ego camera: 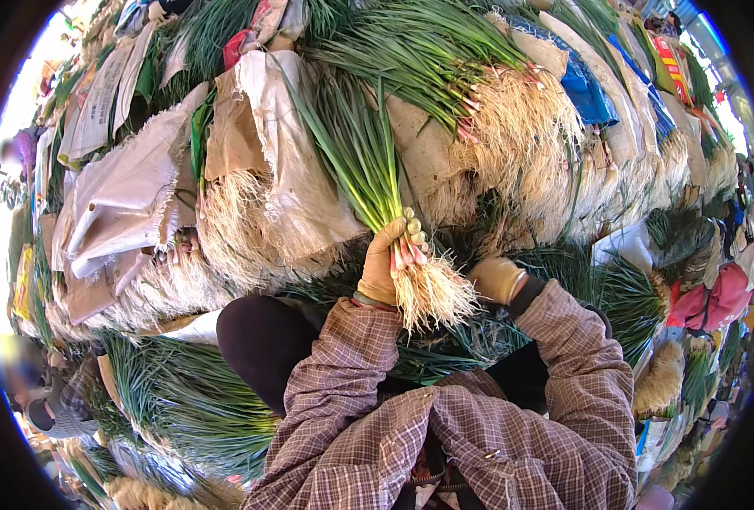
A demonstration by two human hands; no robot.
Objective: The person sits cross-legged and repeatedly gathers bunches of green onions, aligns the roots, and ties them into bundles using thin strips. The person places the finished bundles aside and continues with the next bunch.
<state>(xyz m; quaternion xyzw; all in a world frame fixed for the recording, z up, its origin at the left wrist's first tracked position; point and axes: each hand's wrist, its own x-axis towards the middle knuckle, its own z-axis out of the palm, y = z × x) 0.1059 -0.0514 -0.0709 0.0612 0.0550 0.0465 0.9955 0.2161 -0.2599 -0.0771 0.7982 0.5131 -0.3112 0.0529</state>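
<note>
A bunch of green garlic plants (377,185) with long flat leaves, pinkish-white stem bases and pale stringy roots (431,290) is upright before me, its leaves pointing away. My left hand (380,261), in a tan glove, wraps around the stems just above the roots, with fingertips showing at the far side. Close to the right of the roots is my right hand (497,280), also gloved and slightly blurred. Its fingers look curled, but their inner side is hidden, so whether they hold anything is unclear. Beyond my hands, a larger heap of the same plants (428,64) lies with roots toward me.
A long stack of rooted greens runs across in front, partly covered by white woven sacking (300,159) and a blue sheet (584,89). More greens (192,401) lie at my left, and others (632,306) at my right. Loose leaves (460,344) lie between my knees. People are at the edges.
</note>
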